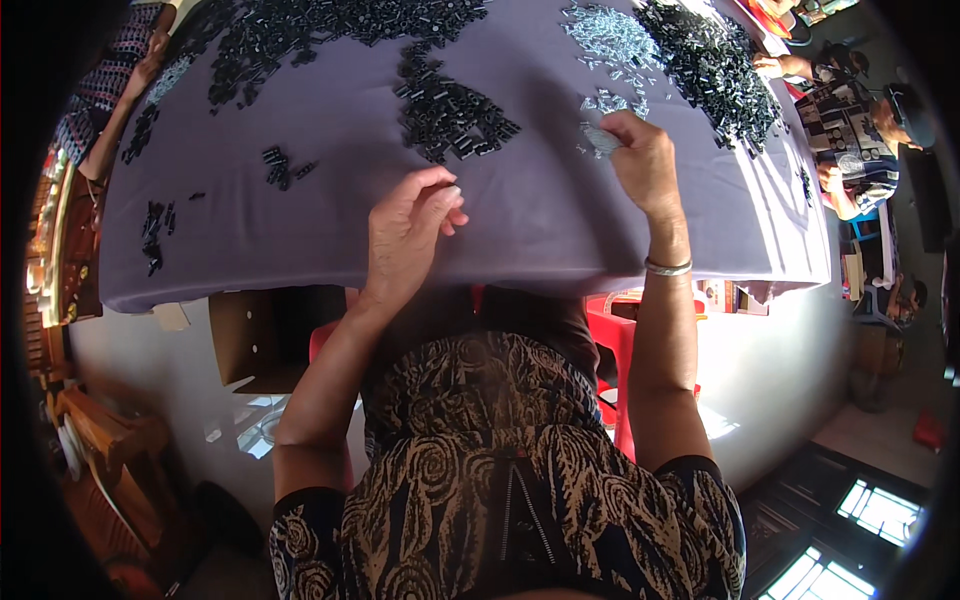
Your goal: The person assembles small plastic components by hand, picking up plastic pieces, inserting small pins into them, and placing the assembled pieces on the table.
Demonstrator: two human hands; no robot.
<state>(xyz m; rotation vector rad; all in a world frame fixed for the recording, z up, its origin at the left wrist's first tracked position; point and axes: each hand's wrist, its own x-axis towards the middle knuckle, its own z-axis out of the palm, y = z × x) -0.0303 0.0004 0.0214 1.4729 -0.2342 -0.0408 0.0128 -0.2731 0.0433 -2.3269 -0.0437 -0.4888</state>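
Note:
My left hand (412, 232) hovers over the near part of the purple-grey tablecloth (520, 235). Its fingers are curled in toward the thumb; whatever they may hold is hidden. Just beyond it lies a heap of small black tube-like pieces (445, 115). My right hand (645, 165), with a bracelet at the wrist, is closed with thumb and forefinger together. Its fingertips are beside a small cluster of tiny silvery pieces (603, 138), and I cannot make out anything in them. A larger pile of silvery pieces (612, 40) spreads farther back.
More black pieces (330, 35) cover the far side, with another heap at right (715, 75). Small groups of black pieces (280, 165) lie at left. People sit at both table ends, one with an arm (115, 130) on the left. A red stool (612, 345) stands below the edge.

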